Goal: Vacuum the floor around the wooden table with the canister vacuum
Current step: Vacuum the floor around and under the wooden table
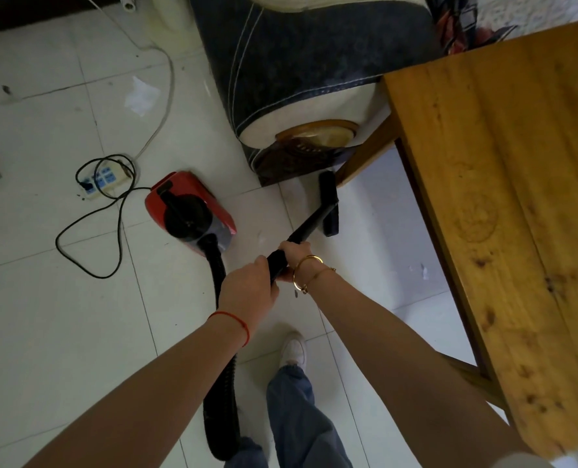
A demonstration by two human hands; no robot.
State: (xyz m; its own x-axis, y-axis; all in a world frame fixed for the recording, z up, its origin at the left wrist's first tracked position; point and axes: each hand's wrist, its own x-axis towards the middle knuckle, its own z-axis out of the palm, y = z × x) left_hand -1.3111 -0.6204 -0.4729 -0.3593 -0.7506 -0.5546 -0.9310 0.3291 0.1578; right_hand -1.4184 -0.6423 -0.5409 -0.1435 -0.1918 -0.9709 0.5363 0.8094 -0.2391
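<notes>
Both hands, left hand (251, 284) and right hand (293, 259), grip the vacuum wand (309, 225); its floor head (329, 201) sits on the floor (61, 332) by the wooden table (503, 204) leg.

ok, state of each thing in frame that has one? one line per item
left hand: gripping the wand
right hand: gripping the wand, farther down
wand: held, angled down toward the floor
floor head: on the tiles beside the table leg
canister vacuum: sitting on the floor, hose attached
hose: looping back past the legs
power strip: one black plug in
wooden table: top bare
</notes>
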